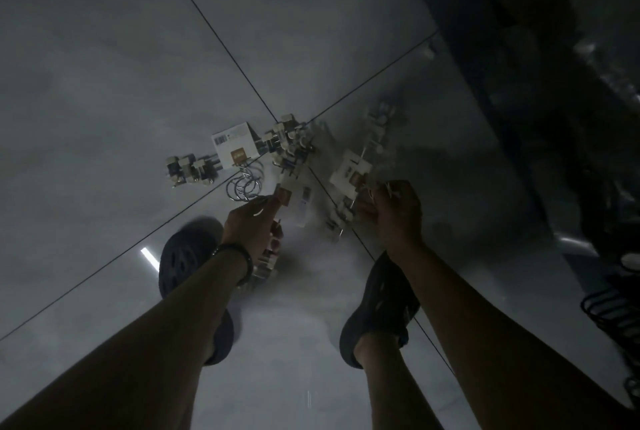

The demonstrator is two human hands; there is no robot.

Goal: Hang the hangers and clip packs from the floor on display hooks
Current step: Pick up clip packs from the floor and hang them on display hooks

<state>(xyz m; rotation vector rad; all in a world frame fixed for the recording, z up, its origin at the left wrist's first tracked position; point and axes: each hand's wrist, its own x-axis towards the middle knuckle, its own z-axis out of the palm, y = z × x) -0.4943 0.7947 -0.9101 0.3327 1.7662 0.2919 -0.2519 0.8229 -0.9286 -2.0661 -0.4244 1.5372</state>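
Observation:
Several clip hanger packs with white cardboard labels lie in a loose pile on the grey tiled floor (138,83). One pack (235,144) lies flat at the left with its metal hooks (244,187) and clips (190,170). My left hand (254,225) grips a labelled pack (294,199) by its hook end, and more clips hang under the wrist. My right hand (394,213) grips the hooks of another pack (349,173), which is blurred. A tangle of clips (289,142) sits between the packs.
My two dark shoes (187,256) (381,308) stand just below the pile. A dark display stand base (519,118) runs along the right, with black wire hangers (609,305) at the right edge. The scene is dim.

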